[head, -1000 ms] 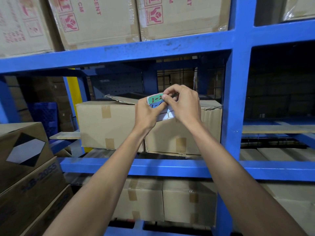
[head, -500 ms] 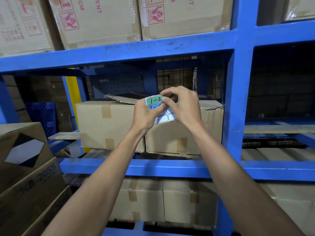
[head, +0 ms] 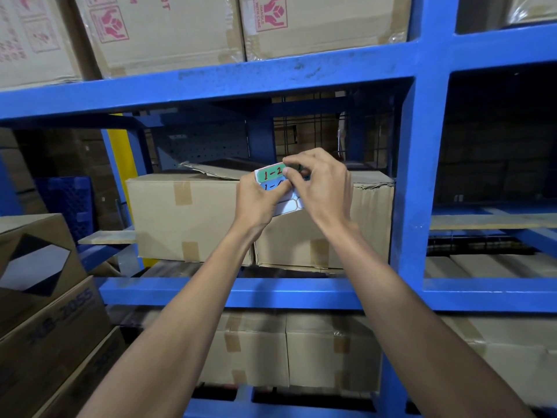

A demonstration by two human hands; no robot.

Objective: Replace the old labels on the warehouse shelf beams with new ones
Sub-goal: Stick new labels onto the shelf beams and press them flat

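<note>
Hands meet at chest height in the head view, in front of a blue rack. The left hand [head: 259,198] grips a sheet of labels [head: 287,205] from below, thumb across its face. On the sheet a green label [head: 271,174] reads "1-2" in red, and a blue label [head: 272,186] under it starts "1-"; the rest is hidden by fingers. The lower part of the sheet shows empty white outlines, so some labels seem to have been used already. The right hand [head: 321,188] pinches at the right edge of the green label with thumb and forefinger, as if picking up a corner to peel it; whether the corner has lifted cannot be told.

The upper beam [head: 211,86] bears scuffed, patchy marks but no label, old or new, on the stretch in sight. The lower beam [head: 301,292] is likewise bare where it shows. Cardboard boxes [head: 187,218] sit on the shelf between the two beams, behind the hands.

My judgement: the work is at the peeling step. No fresh label is stuck on in this stretch, so peeling, placing and pressing down all remain.
</note>
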